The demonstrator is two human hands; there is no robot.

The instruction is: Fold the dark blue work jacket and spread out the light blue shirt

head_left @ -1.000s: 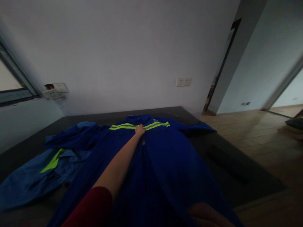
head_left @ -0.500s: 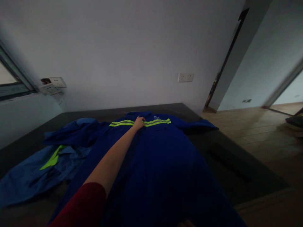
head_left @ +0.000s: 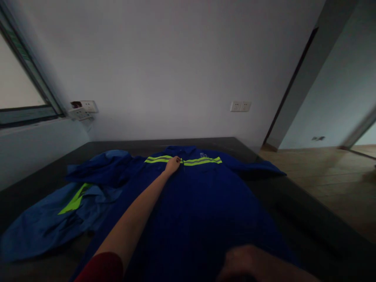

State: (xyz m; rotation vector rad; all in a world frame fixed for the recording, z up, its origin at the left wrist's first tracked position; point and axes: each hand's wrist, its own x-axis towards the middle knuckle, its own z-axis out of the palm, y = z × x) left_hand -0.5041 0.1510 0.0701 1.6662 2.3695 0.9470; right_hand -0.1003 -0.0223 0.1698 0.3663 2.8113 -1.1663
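Observation:
A dark blue work jacket (head_left: 205,196) with yellow-green reflective stripes lies spread out, collar toward the wall. My left hand (head_left: 173,165) is closed at the middle of its chest stripe, fingertips pinching the front edge of the jacket. A red sleeve covers the upper part of that arm. Low in the view, my right hand (head_left: 241,260) is over the lower front of the jacket. Motion blur and dimness smear its fingers, so their position and any touch on the cloth cannot be made out.
A crumpled lighter blue garment (head_left: 58,223) with a yellow-green stripe lies left on the dark tabletop (head_left: 132,145). A dark, long object (head_left: 305,223) rests right of the jacket. Sockets (head_left: 241,106) are on the wall behind; wooden floor (head_left: 311,164) shows at right.
My right hand has come further into view from the bottom edge. My left hand stays at the chest stripe, slightly left of the front opening. The whole view has shifted a little.

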